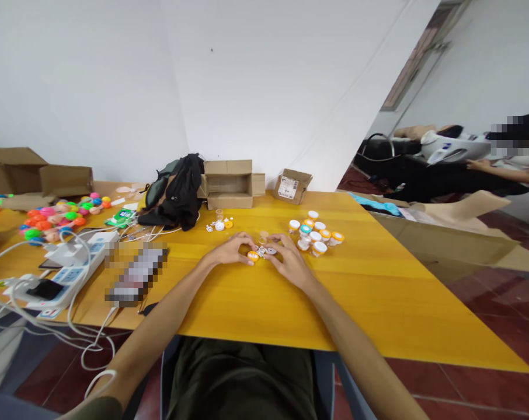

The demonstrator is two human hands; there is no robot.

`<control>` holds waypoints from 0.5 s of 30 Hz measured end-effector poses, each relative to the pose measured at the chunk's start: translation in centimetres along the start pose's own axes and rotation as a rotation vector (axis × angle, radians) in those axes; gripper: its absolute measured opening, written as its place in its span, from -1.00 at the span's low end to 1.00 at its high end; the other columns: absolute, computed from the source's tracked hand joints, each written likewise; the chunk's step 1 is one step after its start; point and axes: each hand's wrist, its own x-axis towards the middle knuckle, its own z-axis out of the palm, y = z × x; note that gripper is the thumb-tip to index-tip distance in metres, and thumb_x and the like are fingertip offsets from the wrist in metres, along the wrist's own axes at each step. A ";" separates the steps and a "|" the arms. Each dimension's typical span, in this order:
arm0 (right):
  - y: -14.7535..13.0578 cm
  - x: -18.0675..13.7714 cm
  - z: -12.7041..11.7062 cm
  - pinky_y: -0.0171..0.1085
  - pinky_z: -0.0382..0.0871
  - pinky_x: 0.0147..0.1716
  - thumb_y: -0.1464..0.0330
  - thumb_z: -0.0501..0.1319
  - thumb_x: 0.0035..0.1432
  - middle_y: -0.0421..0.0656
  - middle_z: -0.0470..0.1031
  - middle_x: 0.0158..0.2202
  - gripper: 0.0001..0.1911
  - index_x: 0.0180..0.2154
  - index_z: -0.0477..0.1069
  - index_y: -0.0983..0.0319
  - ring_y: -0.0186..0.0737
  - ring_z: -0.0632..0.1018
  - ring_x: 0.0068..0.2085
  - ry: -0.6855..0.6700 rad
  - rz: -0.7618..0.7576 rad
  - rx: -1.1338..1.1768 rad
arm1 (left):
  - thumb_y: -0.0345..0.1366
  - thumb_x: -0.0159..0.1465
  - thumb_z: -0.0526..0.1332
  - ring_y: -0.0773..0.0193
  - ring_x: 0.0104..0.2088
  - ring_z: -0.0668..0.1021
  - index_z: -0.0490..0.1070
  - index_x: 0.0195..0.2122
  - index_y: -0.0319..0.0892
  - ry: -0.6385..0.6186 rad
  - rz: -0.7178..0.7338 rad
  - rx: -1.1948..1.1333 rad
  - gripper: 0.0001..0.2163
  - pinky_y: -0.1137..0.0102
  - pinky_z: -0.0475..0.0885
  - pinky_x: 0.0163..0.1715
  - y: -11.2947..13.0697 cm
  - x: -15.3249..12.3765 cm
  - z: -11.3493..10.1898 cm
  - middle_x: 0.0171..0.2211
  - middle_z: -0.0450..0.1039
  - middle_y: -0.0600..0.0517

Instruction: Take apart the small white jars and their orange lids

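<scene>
We rest both hands on the yellow table (378,291). Our left hand (229,252) curls its fingertips around a small orange cap (253,256), touching it. Our right hand (288,259) bends over tiny white parts (264,251) just beside the cap; whether it pinches any we cannot tell. Capped jars (316,233) cluster near the right hand, with an open box (229,184) behind.

Plain white walls (115,76) meet in a corner behind a yellow wooden table (378,291), which stands on a dark red tiled floor (501,303); at the far right a doorway (417,58) opens under even, soft light
</scene>
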 end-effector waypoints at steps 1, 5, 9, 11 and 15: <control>-0.3 0.1 -0.1 0.05 0.48 0.03 0.40 0.20 0.27 -0.05 0.48 -0.05 -0.79 -0.12 0.57 0.08 0.01 0.53 0.03 -0.002 -0.021 -0.007 | -0.28 0.02 0.49 0.08 0.03 0.44 0.54 -0.28 -0.11 0.002 0.004 -0.002 -0.75 0.16 0.25 0.17 0.0 0.0 0.0 -0.11 0.41 0.01; -1.3 0.3 -0.4 0.02 0.49 -0.05 0.43 0.17 0.29 -0.04 0.49 -0.08 -0.79 -0.18 0.57 0.10 -0.02 0.53 -0.02 -0.019 -0.104 -0.025 | -0.29 0.02 0.49 0.09 0.07 0.40 0.52 -0.27 -0.11 0.016 0.026 0.021 -0.74 0.17 0.23 0.20 0.4 -0.1 0.3 -0.08 0.34 0.01; -2.1 0.5 -0.7 -0.05 0.49 -0.10 0.43 0.17 0.31 -0.04 0.49 -0.10 -0.81 -0.21 0.56 0.12 -0.06 0.52 -0.06 -0.039 -0.166 -0.018 | -0.28 0.06 0.47 0.09 0.10 0.37 0.50 -0.24 -0.09 0.010 0.065 0.063 -0.74 0.17 0.20 0.23 1.1 -0.2 0.8 -0.05 0.32 0.00; -2.3 0.5 -0.8 -0.06 0.49 -0.10 0.43 0.16 0.31 -0.04 0.50 -0.11 -0.81 -0.23 0.55 0.13 -0.06 0.52 -0.06 -0.049 -0.182 -0.005 | -0.27 0.07 0.47 0.09 0.10 0.37 0.50 -0.24 -0.08 0.005 0.075 0.079 -0.74 0.16 0.20 0.23 1.3 -0.2 1.0 -0.05 0.32 0.00; -2.0 0.5 -0.6 -0.06 0.49 -0.10 0.44 0.18 0.29 -0.05 0.50 -0.11 -0.83 -0.26 0.54 0.13 -0.08 0.53 -0.07 -0.075 -0.183 0.024 | -0.23 0.07 0.48 0.09 0.09 0.37 0.50 -0.25 -0.08 -0.016 0.078 0.097 -0.74 0.15 0.19 0.23 1.3 -0.2 1.2 -0.04 0.32 0.01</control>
